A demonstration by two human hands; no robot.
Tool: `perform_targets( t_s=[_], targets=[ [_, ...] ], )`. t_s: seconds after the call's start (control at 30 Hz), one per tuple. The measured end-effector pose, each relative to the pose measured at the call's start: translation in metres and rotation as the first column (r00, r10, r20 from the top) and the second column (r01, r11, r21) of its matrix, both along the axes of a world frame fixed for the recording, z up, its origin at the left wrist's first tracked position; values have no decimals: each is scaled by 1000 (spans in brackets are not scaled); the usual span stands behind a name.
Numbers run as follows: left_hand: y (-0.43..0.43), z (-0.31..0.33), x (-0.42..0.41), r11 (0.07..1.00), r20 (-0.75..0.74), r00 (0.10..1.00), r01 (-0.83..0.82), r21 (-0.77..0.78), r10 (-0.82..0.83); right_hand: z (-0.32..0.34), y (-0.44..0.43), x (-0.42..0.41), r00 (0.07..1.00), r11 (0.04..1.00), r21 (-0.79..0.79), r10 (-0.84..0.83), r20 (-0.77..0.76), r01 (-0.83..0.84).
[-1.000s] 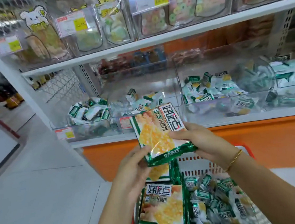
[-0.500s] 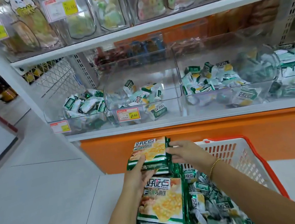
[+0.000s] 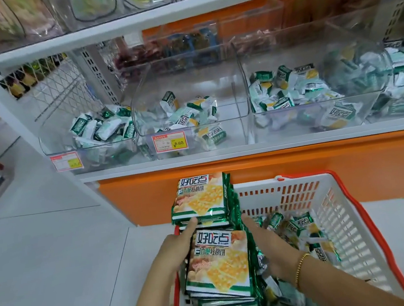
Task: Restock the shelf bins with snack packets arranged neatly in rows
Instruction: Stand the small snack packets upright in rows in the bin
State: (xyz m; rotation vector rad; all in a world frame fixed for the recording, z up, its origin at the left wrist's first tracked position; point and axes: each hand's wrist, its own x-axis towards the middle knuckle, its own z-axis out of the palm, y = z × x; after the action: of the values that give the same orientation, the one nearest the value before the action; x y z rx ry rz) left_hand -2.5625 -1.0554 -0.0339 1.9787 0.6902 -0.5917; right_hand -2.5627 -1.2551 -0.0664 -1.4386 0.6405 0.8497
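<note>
1. In the white basket with red rim [image 3: 368, 209], on the floor before the shelf, two stacks of large green biscuit packets are held: a far stack [image 3: 201, 198] and a near stack [image 3: 219, 261].
2. The left hand [image 3: 175, 250] is laid flat against the near stack's left edge, fingers extended, thumb touching the far stack's lower edge.
3. The right hand [image 3: 269, 248], open, is pressed against the near stack's right side; nothing is gripped.
4. Small loose packets [image 3: 298, 230] are heaped in the basket's right part.
5. Clear shelf bins [image 3: 188, 84] are partly filled with small packets; a price label [image 3: 169, 142] is fixed to the middle bin.
</note>
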Motion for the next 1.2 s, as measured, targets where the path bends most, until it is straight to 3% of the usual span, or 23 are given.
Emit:
perform_targets(
  t_s=[0.07,0.17,0.27,0.37,0.47,0.6,0.7,0.77,0.8,0.9,0.97,1.03,1.1,1.2],
  targets=[
    [-4,-3,-8,998,-121,990,65,-28,-68,-9,5,-9,1000,1000,6,18,-22,-17],
    [-7,-1,-18,989,-168,975,136,-52,-143,-14,16,-18,989,987,-56,151,3,-151],
    [-2,1,-24,973,-180,966,206,108,-185,-15,31,-18,970,970,-39,243,30,-242],
    [4,1,-25,972,-169,977,161,170,-133,-12,42,-13,931,932,-75,359,60,-354],
    [10,9,-24,967,-139,985,133,218,-104,-8,36,-5,875,874,-100,481,41,-476],
    [19,26,-22,856,-70,980,199,477,-189,8,8,8,823,817,-113,568,-9,-566],
    [16,53,-11,855,157,957,136,501,-244,38,-5,17,681,649,-368,730,56,-666],
    [7,80,1,910,388,893,54,411,-228,72,-13,24,561,531,-564,816,140,-632],
    [1,96,9,925,499,837,23,379,-225,91,-19,29,528,524,-612,826,196,-592],
    [-23,144,42,959,729,643,26,283,-233,155,-46,47,518,648,-645,744,423,-405],
    [-49,171,66,962,812,515,116,249,-273,193,-75,69,484,708,-683,668,565,-180],
    [-82,189,95,938,842,426,243,246,-331,223,-108,96,427,696,-717,639,640,35],
    [-119,199,126,883,814,386,363,298,-434,242,-144,125,432,623,-770,661,613,139],
    [-172,196,174,741,670,355,487,462,-652,245,-193,156,533,411,-911,763,367,38]
  ],
)
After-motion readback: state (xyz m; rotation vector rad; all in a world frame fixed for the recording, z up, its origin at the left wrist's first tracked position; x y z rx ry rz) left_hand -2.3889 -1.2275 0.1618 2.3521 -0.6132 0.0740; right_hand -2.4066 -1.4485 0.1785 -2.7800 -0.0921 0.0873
